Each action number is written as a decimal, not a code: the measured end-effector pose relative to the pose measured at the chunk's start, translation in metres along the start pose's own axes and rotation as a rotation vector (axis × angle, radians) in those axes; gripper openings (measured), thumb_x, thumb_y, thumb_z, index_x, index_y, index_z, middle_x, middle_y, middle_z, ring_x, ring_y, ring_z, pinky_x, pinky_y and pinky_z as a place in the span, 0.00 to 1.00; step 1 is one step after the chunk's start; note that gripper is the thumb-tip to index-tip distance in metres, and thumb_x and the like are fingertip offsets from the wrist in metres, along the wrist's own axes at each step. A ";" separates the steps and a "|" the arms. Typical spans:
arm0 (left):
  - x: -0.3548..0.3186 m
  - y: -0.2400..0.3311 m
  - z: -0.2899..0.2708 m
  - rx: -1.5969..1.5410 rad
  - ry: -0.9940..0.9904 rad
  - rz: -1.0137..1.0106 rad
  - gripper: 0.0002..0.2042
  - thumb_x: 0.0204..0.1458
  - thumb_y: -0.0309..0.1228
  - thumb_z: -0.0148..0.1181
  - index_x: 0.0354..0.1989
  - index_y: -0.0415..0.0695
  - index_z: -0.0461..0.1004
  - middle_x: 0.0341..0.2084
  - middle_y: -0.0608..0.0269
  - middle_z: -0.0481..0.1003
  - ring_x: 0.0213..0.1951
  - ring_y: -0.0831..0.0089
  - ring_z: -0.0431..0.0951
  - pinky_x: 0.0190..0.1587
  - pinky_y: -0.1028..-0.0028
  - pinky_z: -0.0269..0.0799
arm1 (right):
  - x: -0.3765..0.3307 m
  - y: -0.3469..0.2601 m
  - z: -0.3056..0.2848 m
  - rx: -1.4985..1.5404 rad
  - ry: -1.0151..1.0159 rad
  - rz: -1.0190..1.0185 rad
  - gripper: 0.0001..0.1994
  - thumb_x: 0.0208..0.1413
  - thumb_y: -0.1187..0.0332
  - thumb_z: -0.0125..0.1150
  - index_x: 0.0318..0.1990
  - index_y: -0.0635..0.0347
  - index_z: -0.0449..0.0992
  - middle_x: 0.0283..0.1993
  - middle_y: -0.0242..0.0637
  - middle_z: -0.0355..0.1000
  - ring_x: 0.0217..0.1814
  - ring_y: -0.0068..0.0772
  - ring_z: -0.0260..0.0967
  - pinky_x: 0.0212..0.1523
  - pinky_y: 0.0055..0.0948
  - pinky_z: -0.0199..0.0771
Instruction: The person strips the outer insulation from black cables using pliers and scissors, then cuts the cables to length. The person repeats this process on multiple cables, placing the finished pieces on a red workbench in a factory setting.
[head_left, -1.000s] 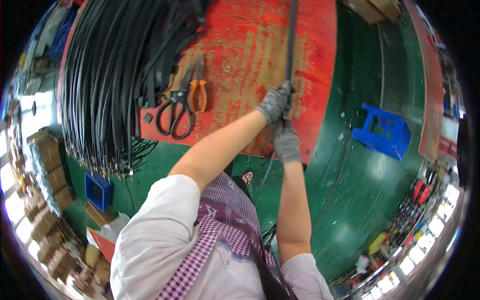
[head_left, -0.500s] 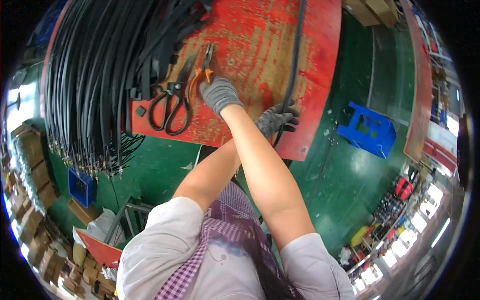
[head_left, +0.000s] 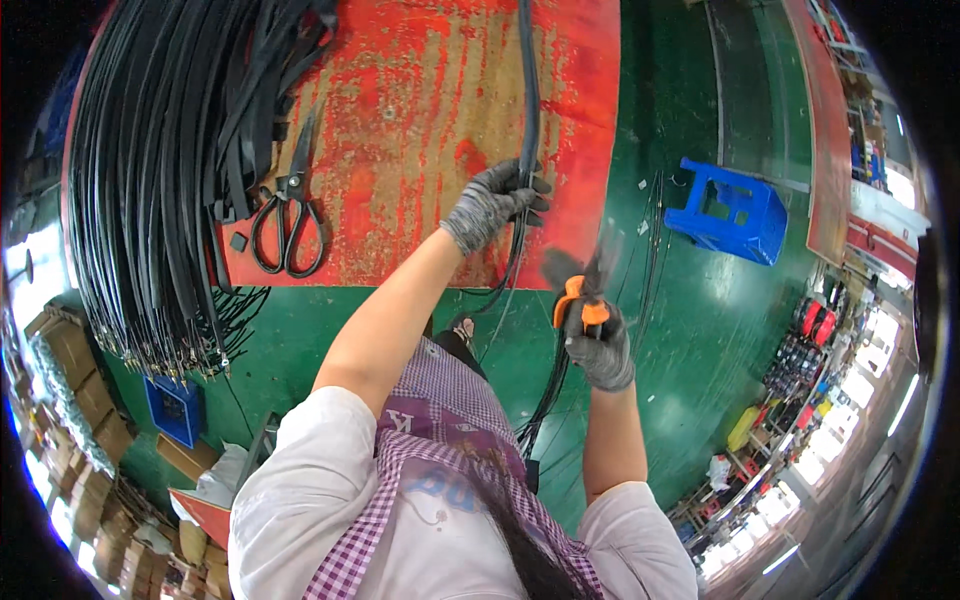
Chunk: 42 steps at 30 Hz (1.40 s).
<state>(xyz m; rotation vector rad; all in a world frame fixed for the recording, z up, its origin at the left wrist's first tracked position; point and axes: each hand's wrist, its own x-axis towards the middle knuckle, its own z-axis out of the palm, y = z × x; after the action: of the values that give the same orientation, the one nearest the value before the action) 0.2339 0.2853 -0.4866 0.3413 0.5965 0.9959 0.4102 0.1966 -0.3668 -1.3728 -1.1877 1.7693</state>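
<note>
My left hand [head_left: 495, 207], in a grey glove, is closed around a black cable [head_left: 529, 90] near the red table's front right corner. Below that hand, thinner black ends of the cable hang over the edge. My gloved right hand [head_left: 602, 348] grips orange-handled pliers [head_left: 569, 297] off the table's right front corner. Their jaws point up and are smeared by motion. Black scissors [head_left: 292, 188] with large loop handles lie on the table, left of my left hand.
Many long black cables [head_left: 140, 180] cover the worn red table's [head_left: 400, 150] left side, their metal-tipped ends hanging over the front. A blue plastic stool [head_left: 735, 212] stands on the green floor at right. Below the table's left side is a blue crate [head_left: 175, 410].
My right hand has taken the pliers from the table and swung right, uncrossing my arms. My left hand now grips the cable. The view has shifted, so the table sits further left.
</note>
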 end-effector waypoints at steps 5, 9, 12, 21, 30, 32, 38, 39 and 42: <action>0.002 0.005 0.004 0.033 -0.036 -0.044 0.22 0.44 0.21 0.51 0.50 0.43 0.56 0.37 0.58 0.68 0.36 0.70 0.71 0.38 0.67 0.70 | 0.016 0.074 -0.009 0.094 -0.073 0.128 0.17 0.45 0.61 0.53 0.39 0.62 0.66 0.34 0.31 0.67 0.34 0.23 0.66 0.31 0.21 0.67; 0.006 0.003 -0.002 0.225 -0.042 0.010 0.23 0.43 0.22 0.52 0.51 0.43 0.56 0.36 0.58 0.68 0.37 0.69 0.70 0.40 0.69 0.68 | 0.041 0.080 -0.005 0.573 -0.145 0.369 0.18 0.47 0.57 0.50 0.38 0.65 0.65 0.41 0.39 0.65 0.43 0.30 0.64 0.41 0.28 0.65; 0.002 0.009 0.000 0.205 -0.063 0.017 0.23 0.43 0.22 0.52 0.50 0.42 0.56 0.36 0.58 0.68 0.39 0.68 0.70 0.42 0.69 0.67 | 0.059 0.052 0.009 0.673 -0.272 0.309 0.18 0.47 0.58 0.50 0.38 0.65 0.65 0.42 0.39 0.64 0.43 0.30 0.63 0.42 0.30 0.65; 0.001 0.004 0.005 0.199 0.016 0.071 0.22 0.42 0.21 0.53 0.49 0.42 0.58 0.37 0.59 0.68 0.39 0.71 0.69 0.43 0.70 0.68 | 0.083 0.077 0.004 0.604 -0.078 0.333 0.10 0.48 0.63 0.48 0.30 0.62 0.67 0.29 0.30 0.64 0.31 0.21 0.61 0.35 0.23 0.65; 0.005 -0.005 0.005 0.342 0.067 0.144 0.20 0.43 0.22 0.53 0.47 0.41 0.59 0.35 0.61 0.68 0.36 0.74 0.70 0.40 0.74 0.67 | 0.081 0.049 0.025 0.104 0.213 0.396 0.10 0.45 0.64 0.53 0.28 0.62 0.69 0.24 0.27 0.65 0.24 0.16 0.59 0.24 0.19 0.60; 0.000 -0.021 -0.005 0.437 0.154 0.145 0.18 0.44 0.22 0.52 0.46 0.41 0.60 0.34 0.62 0.68 0.35 0.75 0.69 0.39 0.77 0.67 | 0.080 0.055 0.026 0.128 0.250 0.291 0.10 0.44 0.64 0.54 0.28 0.62 0.69 0.24 0.29 0.65 0.22 0.17 0.60 0.22 0.19 0.61; -0.090 -0.083 -0.006 0.720 0.213 -0.124 0.14 0.46 0.26 0.51 0.42 0.39 0.62 0.28 0.65 0.69 0.31 0.80 0.67 0.35 0.81 0.65 | 0.050 0.048 0.021 0.244 0.159 0.438 0.07 0.43 0.67 0.53 0.28 0.61 0.67 0.20 0.31 0.64 0.16 0.23 0.62 0.16 0.21 0.63; -0.115 -0.094 -0.008 0.792 0.219 -0.217 0.14 0.46 0.27 0.51 0.41 0.38 0.63 0.28 0.64 0.70 0.31 0.79 0.67 0.35 0.80 0.65 | 0.040 0.056 0.024 0.287 0.137 0.471 0.07 0.43 0.68 0.52 0.27 0.61 0.67 0.19 0.30 0.64 0.16 0.23 0.62 0.16 0.21 0.62; -0.172 -0.120 -0.010 1.057 0.207 -0.321 0.13 0.46 0.31 0.51 0.39 0.38 0.64 0.29 0.58 0.71 0.31 0.74 0.69 0.35 0.77 0.65 | 0.023 0.094 0.033 0.225 0.146 0.552 0.04 0.42 0.69 0.52 0.25 0.59 0.66 0.16 0.30 0.63 0.15 0.24 0.60 0.15 0.22 0.60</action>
<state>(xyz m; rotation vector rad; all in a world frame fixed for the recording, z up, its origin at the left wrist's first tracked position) 0.2399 0.0762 -0.5042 1.0393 1.3057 0.3308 0.3779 0.1673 -0.4594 -1.7649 -0.5341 2.0438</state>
